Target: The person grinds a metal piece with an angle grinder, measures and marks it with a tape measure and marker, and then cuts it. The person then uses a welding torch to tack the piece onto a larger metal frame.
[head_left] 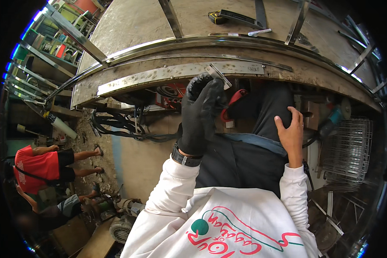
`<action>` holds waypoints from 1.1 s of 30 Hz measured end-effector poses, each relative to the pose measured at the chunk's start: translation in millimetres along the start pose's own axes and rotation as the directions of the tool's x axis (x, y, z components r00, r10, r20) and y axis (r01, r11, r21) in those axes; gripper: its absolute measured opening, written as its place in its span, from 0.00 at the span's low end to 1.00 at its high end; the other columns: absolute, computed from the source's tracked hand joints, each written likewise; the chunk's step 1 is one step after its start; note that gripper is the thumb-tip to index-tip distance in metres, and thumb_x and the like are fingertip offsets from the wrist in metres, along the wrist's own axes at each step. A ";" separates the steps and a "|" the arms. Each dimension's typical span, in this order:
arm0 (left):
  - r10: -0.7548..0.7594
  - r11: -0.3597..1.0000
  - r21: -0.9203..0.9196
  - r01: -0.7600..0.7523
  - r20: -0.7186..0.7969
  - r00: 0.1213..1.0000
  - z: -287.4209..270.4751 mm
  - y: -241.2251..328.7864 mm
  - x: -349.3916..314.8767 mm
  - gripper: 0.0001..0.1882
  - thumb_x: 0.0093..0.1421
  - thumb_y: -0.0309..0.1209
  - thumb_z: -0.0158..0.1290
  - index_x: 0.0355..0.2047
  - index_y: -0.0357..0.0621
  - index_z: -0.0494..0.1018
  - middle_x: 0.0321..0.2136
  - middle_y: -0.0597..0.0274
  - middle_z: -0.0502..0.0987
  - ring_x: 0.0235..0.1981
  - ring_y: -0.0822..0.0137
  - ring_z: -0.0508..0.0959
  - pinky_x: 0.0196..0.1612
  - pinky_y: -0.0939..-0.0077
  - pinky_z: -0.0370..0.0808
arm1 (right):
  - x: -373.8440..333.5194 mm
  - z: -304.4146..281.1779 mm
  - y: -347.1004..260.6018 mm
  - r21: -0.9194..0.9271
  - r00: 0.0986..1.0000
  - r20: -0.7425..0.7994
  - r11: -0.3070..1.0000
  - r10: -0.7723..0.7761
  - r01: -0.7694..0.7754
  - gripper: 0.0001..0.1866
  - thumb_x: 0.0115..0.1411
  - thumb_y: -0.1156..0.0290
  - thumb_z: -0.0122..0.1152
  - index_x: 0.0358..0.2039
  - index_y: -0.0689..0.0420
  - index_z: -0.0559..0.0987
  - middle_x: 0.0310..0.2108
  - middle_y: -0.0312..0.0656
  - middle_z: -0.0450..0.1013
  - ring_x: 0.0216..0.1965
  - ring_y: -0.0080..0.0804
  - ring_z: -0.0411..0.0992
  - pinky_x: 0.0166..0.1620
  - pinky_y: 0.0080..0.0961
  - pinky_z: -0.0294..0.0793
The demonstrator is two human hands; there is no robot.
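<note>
My left hand, in a black glove with a black watch at the wrist, is closed at the front edge of the workbench. At its fingertips is a small, shiny, rectangular metal piece with a line along its length. I cannot make out its exact kind. Just behind the glove, a flat metal strip with stains lies along the bench edge. Bare and with fingers apart, my right hand rests on my dark-trousered leg, holding nothing.
A polished metal frame stands on the workbench. Farther back lie a tape measure, a square and a white marker. Black cables hang at left. Two people, one in a red shirt, are at left; wire racks stand at right.
</note>
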State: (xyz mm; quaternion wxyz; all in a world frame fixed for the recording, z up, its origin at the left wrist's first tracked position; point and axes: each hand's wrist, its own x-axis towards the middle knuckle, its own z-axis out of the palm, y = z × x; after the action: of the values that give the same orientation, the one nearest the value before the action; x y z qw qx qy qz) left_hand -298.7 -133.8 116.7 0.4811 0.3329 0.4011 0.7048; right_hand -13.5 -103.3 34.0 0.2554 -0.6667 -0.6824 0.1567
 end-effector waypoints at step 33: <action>-0.039 0.098 0.762 -0.641 0.646 0.762 -30.8 -62.8 149.6 0.14 0.61 0.37 0.68 0.46 0.49 0.86 0.43 0.60 0.84 0.43 0.53 0.83 0.45 0.62 0.79 | -122.8 -70.5 3.2 0.615 0.861 0.154 0.635 0.485 -0.468 0.25 0.75 0.57 0.59 0.23 0.60 0.80 0.16 0.33 0.73 0.15 0.15 0.67 0.21 0.16 0.60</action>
State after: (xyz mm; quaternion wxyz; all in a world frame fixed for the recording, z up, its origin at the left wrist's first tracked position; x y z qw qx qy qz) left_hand -346.4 13.6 59.4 0.0747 0.8115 0.5238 0.2480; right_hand 26.1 -233.6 72.9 0.4226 -0.6987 -0.3852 0.4300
